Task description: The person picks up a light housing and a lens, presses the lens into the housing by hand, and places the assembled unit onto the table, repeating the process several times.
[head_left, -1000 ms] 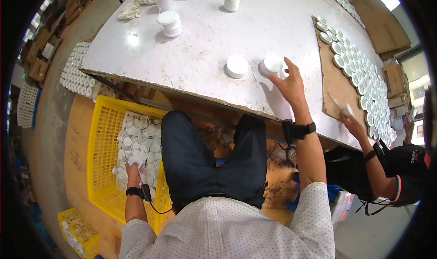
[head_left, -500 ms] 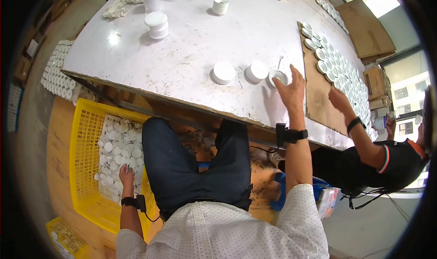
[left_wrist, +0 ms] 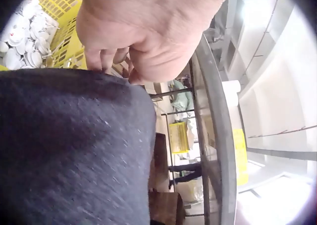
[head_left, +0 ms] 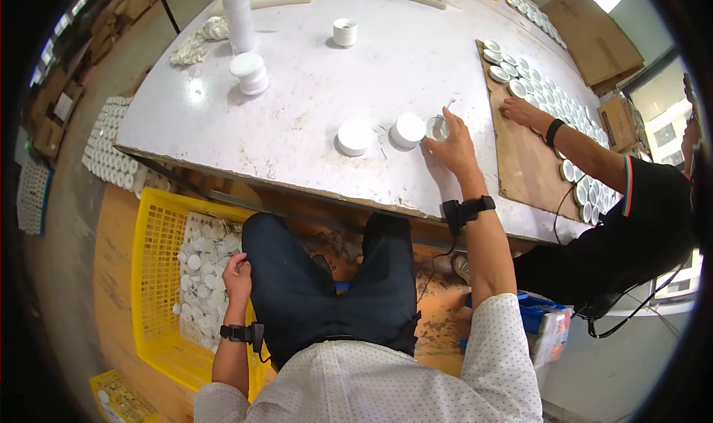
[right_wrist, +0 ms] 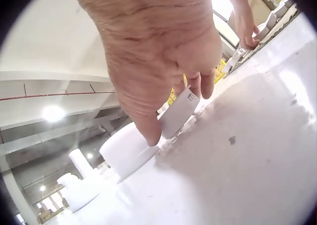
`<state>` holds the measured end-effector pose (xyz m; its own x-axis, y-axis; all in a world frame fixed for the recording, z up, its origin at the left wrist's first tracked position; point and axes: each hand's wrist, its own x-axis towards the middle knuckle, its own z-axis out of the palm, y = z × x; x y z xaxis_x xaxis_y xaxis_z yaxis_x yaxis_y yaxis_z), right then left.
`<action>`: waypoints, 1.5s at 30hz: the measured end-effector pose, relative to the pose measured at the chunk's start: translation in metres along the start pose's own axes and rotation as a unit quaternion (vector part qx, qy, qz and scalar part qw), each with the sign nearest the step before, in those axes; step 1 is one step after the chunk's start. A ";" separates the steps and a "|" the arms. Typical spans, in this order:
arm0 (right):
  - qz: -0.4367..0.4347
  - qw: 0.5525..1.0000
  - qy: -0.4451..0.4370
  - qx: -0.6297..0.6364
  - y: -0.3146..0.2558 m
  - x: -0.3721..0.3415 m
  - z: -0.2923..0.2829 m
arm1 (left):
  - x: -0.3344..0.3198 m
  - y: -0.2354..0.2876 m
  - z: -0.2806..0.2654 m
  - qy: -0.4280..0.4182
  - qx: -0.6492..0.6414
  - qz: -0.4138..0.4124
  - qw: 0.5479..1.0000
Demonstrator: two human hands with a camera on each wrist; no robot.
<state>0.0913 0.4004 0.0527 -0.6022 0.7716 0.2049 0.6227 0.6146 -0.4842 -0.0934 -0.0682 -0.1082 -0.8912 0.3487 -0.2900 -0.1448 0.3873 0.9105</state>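
Note:
In the head view my right hand [head_left: 454, 152] is at a small white round piece [head_left: 437, 128] on the table, thumb on one side and fingers on the other. The right wrist view shows this piece [right_wrist: 179, 115], marked with a letter, gripped in my right hand [right_wrist: 158, 51]. Left of it stand two white round pieces [head_left: 408, 130], [head_left: 355, 136], a gap between them. My left hand [head_left: 238, 278] is beside my thigh, over the basket's inner side, fingers bent; in the left wrist view the hand [left_wrist: 148, 31] hides whatever its fingertips may hold.
A yellow basket [head_left: 148, 289] of white discs [head_left: 204, 297] stands left of my legs. On the table are a tall white cylinder [head_left: 238, 22], stacked white pieces [head_left: 249, 74], crumpled material [head_left: 194, 46] and another small stack [head_left: 344, 32]. Another person's arm [head_left: 594, 152] reaches over a cardboard sheet [head_left: 516, 152] at right.
My left hand has risen from the discs towards my thigh. My right hand has left the second white piece and closed around the smaller one beside it. The other person's hand has moved further over the cardboard.

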 end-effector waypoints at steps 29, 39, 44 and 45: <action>0.075 0.705 -0.401 0.579 -0.122 -0.190 -0.004 | -0.098 0.168 0.113 -0.212 -0.108 0.346 0.908; 0.126 0.976 0.053 0.171 -0.043 -0.024 0.003 | -0.090 0.125 0.086 -0.328 -0.307 -0.029 0.893; 0.191 0.949 0.031 0.250 -0.034 -0.002 0.020 | -0.087 0.125 0.078 -0.335 -0.281 0.005 0.900; 0.197 0.941 0.035 0.272 -0.032 0.000 0.021 | -0.085 0.121 0.076 -0.332 -0.282 0.006 0.900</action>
<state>0.0613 0.3776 0.0504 -0.3315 0.9428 -0.0354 0.4320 0.1183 -0.8941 -0.0020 0.0143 0.0046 -0.4680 0.8554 -0.2219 -0.4990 -0.0486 0.8652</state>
